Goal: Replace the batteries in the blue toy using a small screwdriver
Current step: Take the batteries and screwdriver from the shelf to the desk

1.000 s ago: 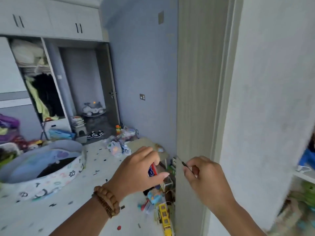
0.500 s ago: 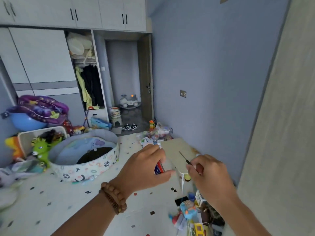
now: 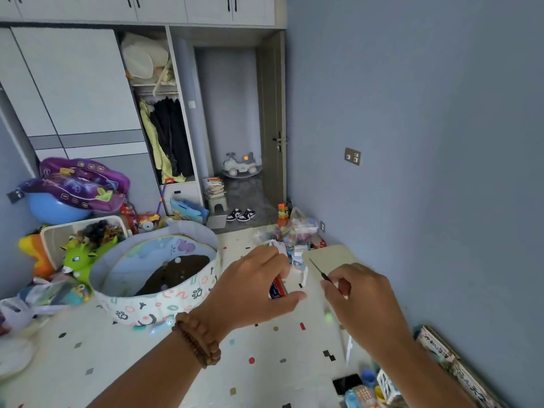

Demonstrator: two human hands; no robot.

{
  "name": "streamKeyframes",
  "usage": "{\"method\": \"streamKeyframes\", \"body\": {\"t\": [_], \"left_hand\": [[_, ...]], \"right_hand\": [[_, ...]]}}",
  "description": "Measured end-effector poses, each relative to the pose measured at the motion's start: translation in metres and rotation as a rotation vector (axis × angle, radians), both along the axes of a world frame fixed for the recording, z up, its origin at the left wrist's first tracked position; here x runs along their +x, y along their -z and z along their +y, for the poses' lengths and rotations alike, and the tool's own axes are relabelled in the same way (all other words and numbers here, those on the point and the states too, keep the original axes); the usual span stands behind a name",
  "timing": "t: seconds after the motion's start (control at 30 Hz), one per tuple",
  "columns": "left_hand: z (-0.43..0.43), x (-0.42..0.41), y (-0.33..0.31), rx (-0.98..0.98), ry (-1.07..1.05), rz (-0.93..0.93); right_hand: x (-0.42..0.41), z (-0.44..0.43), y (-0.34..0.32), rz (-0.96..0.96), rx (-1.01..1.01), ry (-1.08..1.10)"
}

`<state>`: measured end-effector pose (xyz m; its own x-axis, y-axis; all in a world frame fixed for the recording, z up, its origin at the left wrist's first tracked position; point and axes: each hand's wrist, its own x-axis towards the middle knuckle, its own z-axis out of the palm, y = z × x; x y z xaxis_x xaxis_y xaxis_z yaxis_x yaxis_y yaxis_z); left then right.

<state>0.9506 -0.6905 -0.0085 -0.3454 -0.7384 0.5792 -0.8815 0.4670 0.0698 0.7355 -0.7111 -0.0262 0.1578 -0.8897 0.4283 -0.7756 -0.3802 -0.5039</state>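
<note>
My left hand (image 3: 253, 285), with a bead bracelet on its wrist, grips a small red, white and blue battery pack (image 3: 277, 288) between thumb and fingers at mid-frame. To its right, my right hand (image 3: 360, 298) pinches a small screwdriver (image 3: 319, 270), its thin dark shaft pointing up and to the left. Both hands are raised over the speckled floor mat (image 3: 265, 366). A blue toy with an orange keypad (image 3: 360, 396) lies on the mat at the bottom edge, below my right forearm and partly cut off.
A round fabric play tub (image 3: 159, 290) stands left of my hands, with a basket of toys (image 3: 59, 231) behind it. A beige board (image 3: 332, 257) lies by the blue wall, loose toys (image 3: 294, 231) beyond it. A black phone (image 3: 347, 382) lies beside the blue toy.
The view has swung left, away from the wooden panel that filled the right side, bringing the tub, toy basket and wall into sight. Both hands keep their grips and stay close together.
</note>
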Motion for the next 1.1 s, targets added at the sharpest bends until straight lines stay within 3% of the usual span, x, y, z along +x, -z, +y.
{"method": "streamKeyframes", "body": {"t": [0.27,0.47,0.73,1.1], "left_hand": [[-0.175,0.079,0.014,-0.023,0.115,-0.006],[-0.294,0.093,0.011,-0.044,0.297,0.002],[-0.456,0.058,0.033,-0.076,0.523,0.008],[-0.667,-0.033,0.06,0.026,0.87,-0.042]], "right_hand": [[0.077,-0.144,0.014,-0.031,0.031,0.141],[0.1,-0.232,0.014,-0.06,0.057,0.26],[0.072,-0.354,0.053,-0.107,0.056,0.487],[0.01,-0.504,0.089,-0.159,0.129,0.84]]}}
